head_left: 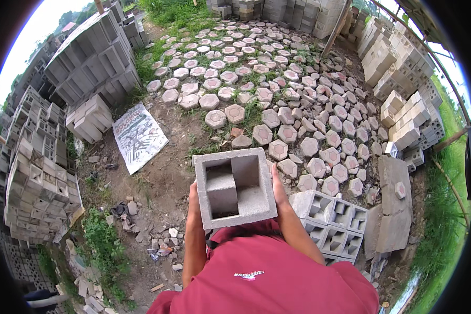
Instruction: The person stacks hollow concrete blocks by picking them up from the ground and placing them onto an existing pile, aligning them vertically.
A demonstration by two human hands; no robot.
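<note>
Now | hollow concrete block [235,187] between both | left hand [193,201], right hand [277,188] pressed flat on its sides

Outdoor block yard, daylight, bare dirt ground [157,183] with grass patches.

Hexagonal pavers [277,78] are spread over the ground ahead. Stacks of grey hollow blocks [94,57] stand at left; paler stacks [403,89] line the right edge. A printed sheet [138,137] lies flat on the dirt. Rubble [157,240] is scattered lower left. Green grass [445,209] borders far right.
</note>
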